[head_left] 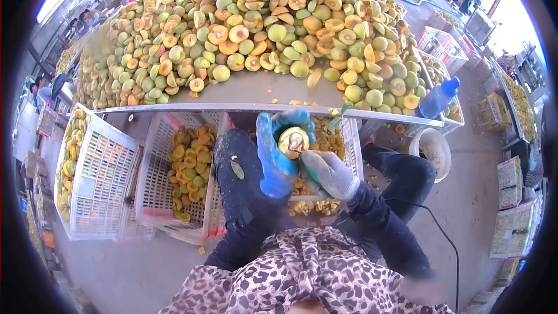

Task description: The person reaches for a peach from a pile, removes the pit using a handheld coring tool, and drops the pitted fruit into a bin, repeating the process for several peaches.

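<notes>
My left hand (275, 154), in a blue glove, is wrapped round a halved fruit (293, 142), its cut face and brown pit hollow turned up. Close against the fruit's lower right side, my right hand (330, 174), in a pale grey glove, is closed round something green (312, 168), most of which is hidden by the fingers. Both hands are above a crate (352, 145) of fruit pieces between my knees. Just beyond them, a large heap of halved fruit (279, 29) covers the table (244, 89).
White crates (103, 168) stand at the left, one (152, 168) part full of fruit halves. A blue bottle (436, 100) is at the table's right corner, above a white bucket (436, 148). A black cable (444, 232) runs down at the right. People are in the far background.
</notes>
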Demonstrator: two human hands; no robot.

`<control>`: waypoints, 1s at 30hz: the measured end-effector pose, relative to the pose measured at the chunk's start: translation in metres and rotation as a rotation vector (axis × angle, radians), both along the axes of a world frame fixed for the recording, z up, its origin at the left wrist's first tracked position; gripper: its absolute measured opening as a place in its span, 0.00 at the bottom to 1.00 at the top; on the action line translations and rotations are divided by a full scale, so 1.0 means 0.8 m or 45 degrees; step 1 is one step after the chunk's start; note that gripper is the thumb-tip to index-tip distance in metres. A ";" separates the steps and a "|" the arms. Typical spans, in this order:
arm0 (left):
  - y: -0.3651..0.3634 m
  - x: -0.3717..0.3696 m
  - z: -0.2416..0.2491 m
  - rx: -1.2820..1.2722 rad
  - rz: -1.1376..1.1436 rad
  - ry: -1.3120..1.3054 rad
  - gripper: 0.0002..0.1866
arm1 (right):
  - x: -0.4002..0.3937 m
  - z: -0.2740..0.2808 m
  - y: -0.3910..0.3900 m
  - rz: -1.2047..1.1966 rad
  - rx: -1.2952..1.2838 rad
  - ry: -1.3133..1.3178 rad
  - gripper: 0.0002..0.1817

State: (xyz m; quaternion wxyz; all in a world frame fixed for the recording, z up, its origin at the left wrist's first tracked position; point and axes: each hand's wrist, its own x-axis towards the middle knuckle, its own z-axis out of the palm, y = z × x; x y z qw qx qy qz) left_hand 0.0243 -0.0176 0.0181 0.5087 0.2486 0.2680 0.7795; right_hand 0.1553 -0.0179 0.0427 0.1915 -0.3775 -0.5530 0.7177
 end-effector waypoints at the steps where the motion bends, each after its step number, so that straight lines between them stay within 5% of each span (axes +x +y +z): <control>1: 0.001 -0.001 -0.004 0.005 -0.002 0.002 0.36 | 0.001 0.001 0.002 -0.002 0.005 0.002 0.24; 3: -0.007 -0.002 -0.008 -0.183 0.045 0.196 0.31 | 0.003 -0.002 -0.001 0.090 0.068 -0.075 0.22; 4: 0.001 -0.013 -0.014 0.242 0.162 0.876 0.30 | 0.004 -0.006 0.002 0.087 0.244 -0.200 0.24; 5: 0.007 -0.023 -0.016 -0.032 -0.210 0.535 0.29 | 0.012 0.002 0.009 0.207 0.065 -0.276 0.25; 7: 0.007 -0.024 0.007 0.050 -0.335 0.509 0.29 | 0.023 0.000 0.013 0.310 -0.137 -0.070 0.27; 10: 0.009 -0.013 0.001 0.017 -0.151 0.412 0.30 | 0.024 0.006 0.018 0.305 -0.103 -0.086 0.29; 15: 0.015 -0.010 -0.006 0.125 -0.337 0.538 0.26 | 0.029 0.005 0.022 0.380 -0.183 -0.144 0.31; 18: 0.010 0.034 -0.019 0.078 0.733 0.598 0.27 | 0.023 0.006 0.018 0.255 -0.254 -0.113 0.30; 19: 0.012 0.023 -0.016 0.090 0.744 0.596 0.27 | 0.026 0.007 0.021 0.306 -0.301 -0.126 0.30; 21: 0.005 -0.010 -0.002 0.092 -0.243 0.490 0.27 | 0.029 0.005 0.020 0.369 -0.344 -0.135 0.30; 23: 0.007 -0.005 -0.009 0.193 -0.132 0.591 0.26 | 0.026 -0.002 0.019 0.291 -0.742 0.194 0.29; 25: 0.008 0.006 -0.010 -0.184 -0.227 -0.112 0.34 | 0.019 -0.006 0.020 0.305 -0.712 0.190 0.30; 29: 0.013 -0.003 -0.012 -0.104 -0.148 0.433 0.31 | 0.024 -0.017 0.027 0.318 -0.722 0.106 0.31; 30: 0.007 -0.002 -0.005 -0.114 -0.186 0.249 0.29 | 0.026 -0.021 0.031 0.405 -0.847 0.213 0.31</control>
